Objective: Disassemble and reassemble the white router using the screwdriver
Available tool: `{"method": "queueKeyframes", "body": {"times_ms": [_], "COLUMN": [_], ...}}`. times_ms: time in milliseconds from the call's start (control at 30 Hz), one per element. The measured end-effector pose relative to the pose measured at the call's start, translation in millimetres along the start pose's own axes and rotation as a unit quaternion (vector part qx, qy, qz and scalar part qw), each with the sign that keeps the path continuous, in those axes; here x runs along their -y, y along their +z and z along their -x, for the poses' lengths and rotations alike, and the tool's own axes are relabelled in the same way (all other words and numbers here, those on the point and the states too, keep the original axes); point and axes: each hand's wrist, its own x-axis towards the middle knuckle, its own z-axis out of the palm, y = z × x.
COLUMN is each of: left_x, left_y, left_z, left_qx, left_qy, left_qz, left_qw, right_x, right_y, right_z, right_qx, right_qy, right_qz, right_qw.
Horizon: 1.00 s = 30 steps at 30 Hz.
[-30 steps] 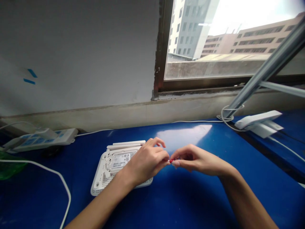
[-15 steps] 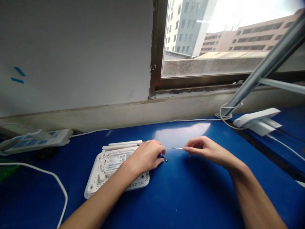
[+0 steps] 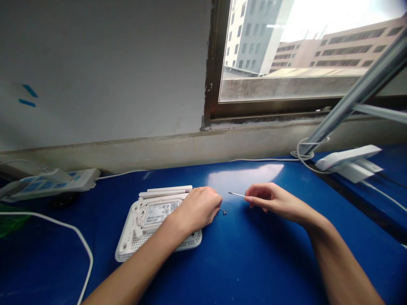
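A white router (image 3: 149,224) lies upside down on the blue table (image 3: 241,262), its antennas folded along the far edge. My left hand (image 3: 199,207) rests with curled fingers at the router's right edge, its fingertips on the table near small dark screws (image 3: 224,211). What those fingers hold, if anything, is hidden. My right hand (image 3: 270,199) is closed on a thin screwdriver (image 3: 237,194) whose metal shaft points left, just above and right of the screws.
A white power strip (image 3: 51,184) with blue sockets lies at the far left, a white cable (image 3: 63,228) curving toward the front. At the right stand a white device (image 3: 348,159) and a slanted metal bar (image 3: 356,97). Wall and window close the far side.
One second ago both hands pinched a small red item together. They have parted: the left hand went down by the screws, the right drew away with the screwdriver.
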Motion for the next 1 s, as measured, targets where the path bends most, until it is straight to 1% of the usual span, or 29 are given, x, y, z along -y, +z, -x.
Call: {"method": "queueKeyframes", "body": {"times_ms": [133,267,433,500,700,867,1000], "left_x": [3,8,17,21,31,36,38], "left_y": [-5,-13,-24,-27,-27,-21,-12], "left_z": [6,17,39,51,81,105,121], "left_qx": [-0.024,-0.044,-0.091,-0.116,-0.212,-0.271,-0.301], "left_qy": [-0.009,-0.018,-0.038,-0.043,-0.035,-0.075,-0.094], "left_qz": [0.031,0.078,0.179,0.199,0.19,0.177,0.184], "left_qw": [0.999,0.996,0.979,0.972,0.958,0.943,0.931], "right_x": [1,2,5,7,19,31,41], "right_y": [4,6,10,13,30,49,68], "right_z": [-2,-4,-5,-6,-12,-18,-22], "right_qx": [0.005,-0.003,-0.01,-0.018,-0.068,-0.1,-0.107], "right_qy": [0.001,-0.006,-0.011,-0.018,-0.05,-0.09,-0.097], "right_qz": [-0.004,-0.001,0.003,0.007,0.005,-0.001,-0.03], "right_qw": [1.0,1.0,1.0,1.0,0.996,0.991,0.989]}}
